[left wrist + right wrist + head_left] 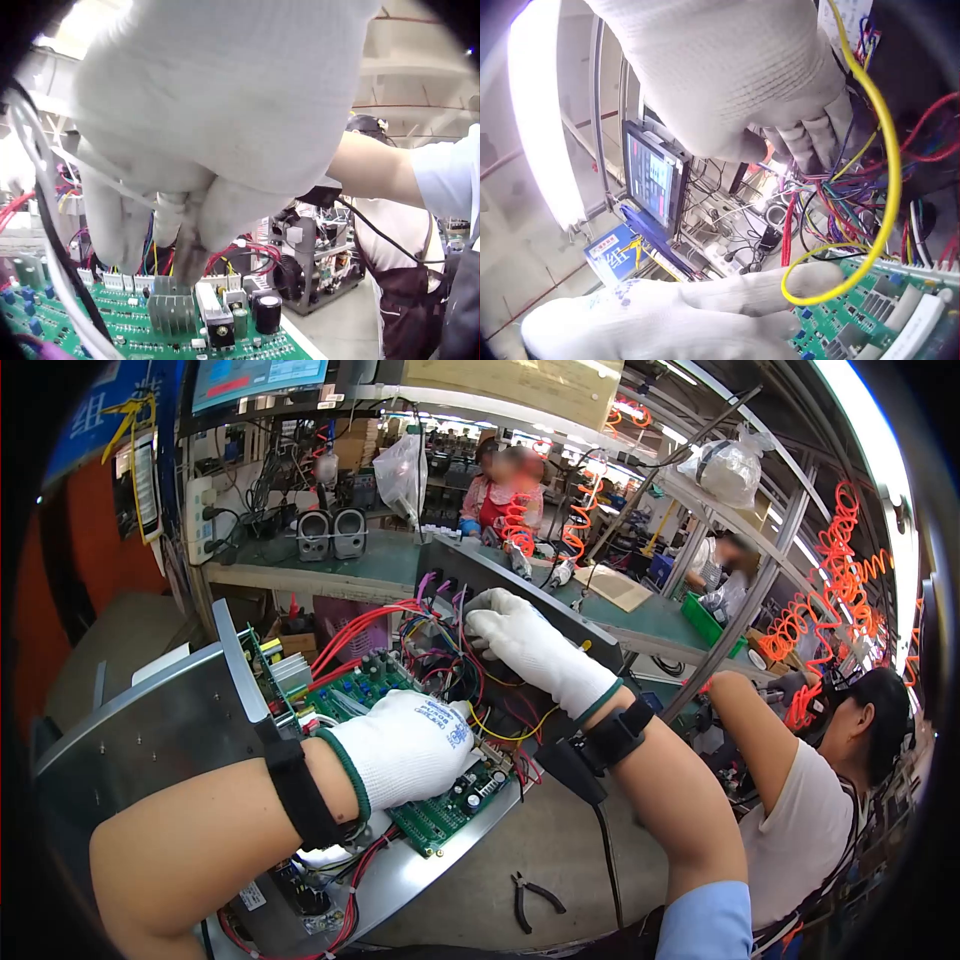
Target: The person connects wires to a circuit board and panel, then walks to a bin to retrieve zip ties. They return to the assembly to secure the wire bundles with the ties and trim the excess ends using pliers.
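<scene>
we note the left hand (405, 745), gloved, over the green circuit board (440, 815) in the open metal chassis (150, 720). its fingertips (225, 210) are closed together on a small white piece (169, 217) just above the board. the right hand (530, 645) is curled into the wire bundle (450, 675) beside the dark panel (545, 605); we cannot tell whether it grips a wire.

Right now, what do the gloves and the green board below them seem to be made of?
Gloves: white knitted fabric, matte; the ribbed weave shows. Green board: probably fibreglass laminate with glossy green coating; soldered parts stand on it.
</scene>
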The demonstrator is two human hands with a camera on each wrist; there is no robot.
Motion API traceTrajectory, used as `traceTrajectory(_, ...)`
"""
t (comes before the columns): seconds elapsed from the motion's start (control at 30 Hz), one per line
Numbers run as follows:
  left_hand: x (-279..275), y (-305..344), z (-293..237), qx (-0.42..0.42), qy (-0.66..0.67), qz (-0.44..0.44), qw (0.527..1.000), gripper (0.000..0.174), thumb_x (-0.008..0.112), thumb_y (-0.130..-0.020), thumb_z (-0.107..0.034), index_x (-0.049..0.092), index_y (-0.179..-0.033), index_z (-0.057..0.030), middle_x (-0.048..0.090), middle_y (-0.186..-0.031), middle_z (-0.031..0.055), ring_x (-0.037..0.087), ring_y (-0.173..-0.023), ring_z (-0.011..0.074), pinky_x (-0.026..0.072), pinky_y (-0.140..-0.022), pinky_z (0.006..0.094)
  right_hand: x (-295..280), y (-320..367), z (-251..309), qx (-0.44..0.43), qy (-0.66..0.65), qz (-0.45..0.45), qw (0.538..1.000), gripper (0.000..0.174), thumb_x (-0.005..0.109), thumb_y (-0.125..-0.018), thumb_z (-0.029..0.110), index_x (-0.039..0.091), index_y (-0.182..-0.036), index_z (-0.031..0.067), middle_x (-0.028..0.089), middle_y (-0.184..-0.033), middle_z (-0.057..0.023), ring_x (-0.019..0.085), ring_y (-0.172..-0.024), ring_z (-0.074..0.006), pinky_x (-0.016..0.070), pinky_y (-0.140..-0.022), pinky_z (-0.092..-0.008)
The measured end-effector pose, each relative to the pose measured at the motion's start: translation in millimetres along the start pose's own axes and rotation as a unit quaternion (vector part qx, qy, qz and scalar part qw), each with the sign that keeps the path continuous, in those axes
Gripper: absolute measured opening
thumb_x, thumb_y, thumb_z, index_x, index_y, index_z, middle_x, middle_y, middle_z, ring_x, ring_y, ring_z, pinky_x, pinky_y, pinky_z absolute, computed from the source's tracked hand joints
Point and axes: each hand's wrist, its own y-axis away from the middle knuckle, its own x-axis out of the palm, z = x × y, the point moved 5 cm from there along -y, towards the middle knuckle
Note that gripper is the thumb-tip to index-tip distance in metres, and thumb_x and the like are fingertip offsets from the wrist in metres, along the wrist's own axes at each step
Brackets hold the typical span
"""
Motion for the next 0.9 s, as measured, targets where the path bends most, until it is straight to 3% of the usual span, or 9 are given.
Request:
traceTrajectory(0.1, -4.2, -8.8, 5.7, -0.028, -0.019, 0.021, 0.999, 0.026, 0.049, -0.083, -0.010, 0.064, -0.101, 0.0006, 0.058, -0.121, 0.0198, 0.067, -0.094, 0.0319, 0.0543, -0.078, 0.0412, -2.6, 10.3, 16.4, 0.055, 0.033, 0.051, 0.997, 0.035, 0.047, -0.093, 0.024, 0.053, -0.116, -0.0023, 0.062, -0.096, -0.0077, 0.059, -0.086, -0.0155, 0.0500, -0.075, -0.0292)
traceTrajectory(0.27, -3.3, -16.4, 22.6, -0.065, 0.023, 0.029, 0.997, 0.027, 0.048, -0.083, -0.010, 0.063, -0.103, -0.0009, 0.060, -0.115, 0.0180, 0.066, -0.093, 0.0311, 0.0536, -0.078, 0.0433, -18.5, 27.4, 30.3, 0.028, 0.083, 0.106, 0.991, 0.042, 0.053, -0.088, 0.025, 0.053, -0.120, -0.0032, 0.064, -0.097, -0.0122, 0.061, -0.090, -0.0178, 0.0505, -0.078, -0.0300)
traceTrajectory(0.37, -1.6, -17.9, 21.7, -0.063, 0.018, 0.007, 0.998, 0.026, 0.047, -0.083, -0.010, 0.063, -0.102, -0.0010, 0.060, -0.112, 0.0170, 0.067, -0.090, 0.0311, 0.0539, -0.075, 0.0432, -16.4, 40.4, 41.6, -0.001, 0.179, 0.180, 0.967, 0.069, 0.062, -0.080, 0.029, 0.041, -0.138, -0.0021, 0.060, -0.119, -0.0216, 0.059, -0.107, -0.0278, 0.0454, -0.093, -0.0324)
traceTrajectory(0.47, 0.9, -19.3, 22.4, -0.066, 0.022, 0.007, 0.998, 0.026, 0.048, -0.083, -0.010, 0.062, -0.103, 0.0000, 0.061, -0.109, 0.0167, 0.067, -0.087, 0.0318, 0.0543, -0.074, 0.0424, -11.7, 46.8, 49.2, -0.043, 0.223, 0.220, 0.949, 0.074, 0.064, -0.079, 0.029, 0.037, -0.140, -0.0027, 0.058, -0.124, -0.0229, 0.057, -0.112, -0.0296, 0.0447, -0.094, -0.0344)
traceTrajectory(0.6, -2.5, -3.9, 15.1, -0.054, 0.030, 0.003, 0.998, 0.024, 0.050, -0.084, -0.010, 0.063, -0.103, -0.0017, 0.062, -0.101, 0.0177, 0.067, -0.087, 0.0325, 0.0537, -0.073, 0.0433, -12.4, 47.8, 53.7, -0.038, 0.238, 0.181, 0.953, 0.069, 0.065, -0.080, 0.027, 0.041, -0.137, -0.0006, 0.062, -0.114, -0.0246, 0.061, -0.106, -0.0331, 0.0466, -0.092, -0.0369)
traceTrajectory(0.63, -3.3, 1.0, 16.1, -0.062, 0.048, -0.041, 0.996, 0.024, 0.050, -0.085, -0.011, 0.063, -0.103, -0.0028, 0.063, -0.101, 0.0176, 0.067, -0.087, 0.0329, 0.0533, -0.073, 0.0435, -19.2, 49.2, 59.7, -0.063, 0.263, 0.110, 0.957, 0.061, 0.063, -0.081, 0.025, 0.044, -0.134, 0.0004, 0.064, -0.108, -0.0234, 0.064, -0.098, -0.0326, 0.0488, -0.087, -0.0370)
traceTrajectory(0.67, -4.6, 4.6, 16.3, -0.068, 0.065, -0.084, 0.992, 0.024, 0.050, -0.086, -0.012, 0.064, -0.104, -0.0039, 0.064, -0.101, 0.0176, 0.067, -0.087, 0.0334, 0.0529, -0.073, 0.0437, -27.2, 56.9, 74.1, -0.115, 0.240, 0.044, 0.963, 0.044, 0.057, -0.085, 0.023, 0.054, -0.120, -0.0025, 0.063, -0.104, -0.0252, 0.062, -0.098, -0.0381, 0.0486, -0.085, -0.0398)
traceTrajectory(0.77, -21.4, 20.9, 16.9, -0.122, 0.150, -0.180, 0.964, 0.021, 0.051, -0.092, -0.020, 0.064, -0.101, -0.0057, 0.066, -0.087, 0.0169, 0.066, -0.081, 0.0351, 0.0518, -0.073, 0.0442, -49.6, 85.4, 104.2, -0.181, 0.138, -0.051, 0.972, 0.033, 0.059, -0.086, 0.023, 0.064, -0.103, -0.0043, 0.065, -0.096, -0.0224, 0.065, -0.092, -0.0343, 0.0508, -0.081, -0.0373)
traceTrajectory(0.9, -30.3, 30.1, 15.3, -0.122, 0.214, -0.247, 0.937, 0.021, 0.052, -0.095, -0.023, 0.062, -0.100, -0.0054, 0.064, -0.077, 0.0174, 0.064, -0.076, 0.0356, 0.0504, -0.067, 0.0430, -39.0, 113.9, 96.8, -0.165, 0.180, 0.001, 0.970, 0.036, 0.065, -0.085, 0.025, 0.063, -0.111, 0.0004, 0.066, -0.100, -0.0188, 0.065, -0.097, -0.0294, 0.0500, -0.085, -0.0372)
